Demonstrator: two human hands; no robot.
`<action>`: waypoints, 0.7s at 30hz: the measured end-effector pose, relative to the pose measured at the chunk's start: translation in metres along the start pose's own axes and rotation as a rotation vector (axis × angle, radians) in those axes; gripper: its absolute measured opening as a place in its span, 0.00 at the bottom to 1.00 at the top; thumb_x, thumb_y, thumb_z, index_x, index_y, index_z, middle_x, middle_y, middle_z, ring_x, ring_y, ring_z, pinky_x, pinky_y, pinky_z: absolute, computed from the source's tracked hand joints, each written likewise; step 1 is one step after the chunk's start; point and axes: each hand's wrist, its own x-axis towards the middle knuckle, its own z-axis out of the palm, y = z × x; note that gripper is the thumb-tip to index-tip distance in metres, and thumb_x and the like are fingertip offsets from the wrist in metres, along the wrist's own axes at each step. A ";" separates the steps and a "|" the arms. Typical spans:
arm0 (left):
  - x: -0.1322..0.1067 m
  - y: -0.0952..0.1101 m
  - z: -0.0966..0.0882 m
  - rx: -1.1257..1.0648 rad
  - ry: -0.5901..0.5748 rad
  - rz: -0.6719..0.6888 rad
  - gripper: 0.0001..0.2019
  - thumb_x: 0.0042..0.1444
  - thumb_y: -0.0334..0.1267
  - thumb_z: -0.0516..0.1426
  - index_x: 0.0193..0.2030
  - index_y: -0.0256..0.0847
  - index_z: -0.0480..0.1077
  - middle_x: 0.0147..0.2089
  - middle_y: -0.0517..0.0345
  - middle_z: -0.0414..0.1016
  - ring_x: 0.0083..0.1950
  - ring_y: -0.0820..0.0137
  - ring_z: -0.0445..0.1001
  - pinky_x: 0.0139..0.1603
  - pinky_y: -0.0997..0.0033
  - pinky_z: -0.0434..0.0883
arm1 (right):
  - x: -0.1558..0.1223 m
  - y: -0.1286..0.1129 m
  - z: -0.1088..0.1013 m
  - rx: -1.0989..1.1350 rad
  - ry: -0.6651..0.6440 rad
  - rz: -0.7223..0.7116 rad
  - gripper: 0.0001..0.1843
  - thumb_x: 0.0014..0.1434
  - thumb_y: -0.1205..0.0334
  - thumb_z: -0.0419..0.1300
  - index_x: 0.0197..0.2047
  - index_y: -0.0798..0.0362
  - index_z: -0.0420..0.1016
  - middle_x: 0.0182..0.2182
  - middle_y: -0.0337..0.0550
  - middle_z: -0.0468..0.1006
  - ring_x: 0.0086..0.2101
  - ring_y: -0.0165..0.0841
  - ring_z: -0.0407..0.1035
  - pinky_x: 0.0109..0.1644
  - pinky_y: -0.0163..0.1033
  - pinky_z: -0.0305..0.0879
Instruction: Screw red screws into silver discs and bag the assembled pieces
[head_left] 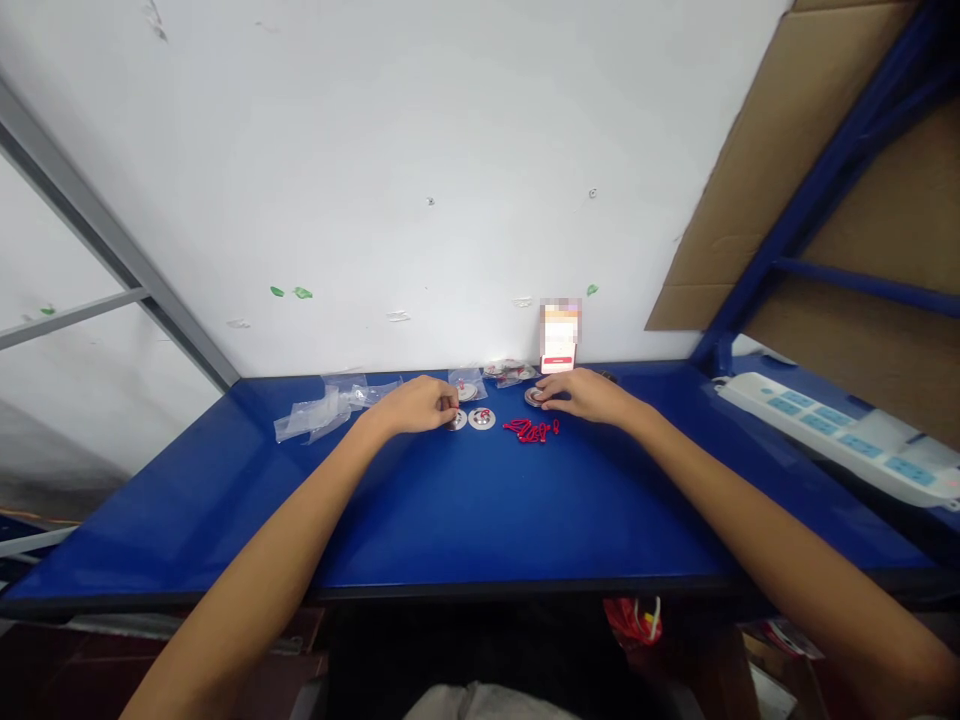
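My left hand (421,404) is closed in a pinch over a round pale disc (458,421) on the blue table. A bit of red shows at its fingertips, too small to name. Right beside it lies another round disc (481,419) with a red piece on top. My right hand (585,396) has its fingers closed on the edge of a round silvery disc (533,397), partly hidden by the fingers. Between the hands sits a small pile of red cord loops (531,431). Behind the left hand is a disc on a clear bag (466,387).
Empty clear plastic bags (326,408) lie on the left of the blue table (480,520). More bagged discs (508,370) rest by the wall. A lit phone (559,340) leans there. A white power strip (840,432) runs along the right side.
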 end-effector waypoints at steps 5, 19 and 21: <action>0.002 0.014 0.008 0.112 0.183 0.059 0.09 0.64 0.37 0.57 0.43 0.42 0.80 0.42 0.52 0.84 0.39 0.63 0.80 0.41 0.66 0.71 | 0.000 -0.003 -0.002 0.001 -0.024 0.007 0.13 0.67 0.53 0.68 0.52 0.39 0.89 0.59 0.41 0.85 0.58 0.49 0.80 0.62 0.54 0.75; 0.006 0.032 0.039 0.124 0.214 0.236 0.13 0.74 0.42 0.54 0.56 0.44 0.76 0.55 0.48 0.78 0.59 0.57 0.74 0.64 0.57 0.70 | -0.001 -0.014 -0.004 -0.024 0.064 -0.024 0.16 0.72 0.56 0.61 0.56 0.41 0.87 0.55 0.41 0.87 0.53 0.47 0.82 0.59 0.54 0.77; 0.006 0.035 0.043 0.111 0.250 0.241 0.13 0.74 0.41 0.54 0.57 0.43 0.76 0.56 0.47 0.78 0.59 0.57 0.74 0.64 0.56 0.71 | -0.001 -0.016 -0.004 -0.083 0.107 0.006 0.16 0.72 0.57 0.59 0.56 0.42 0.86 0.55 0.43 0.87 0.52 0.48 0.82 0.57 0.54 0.78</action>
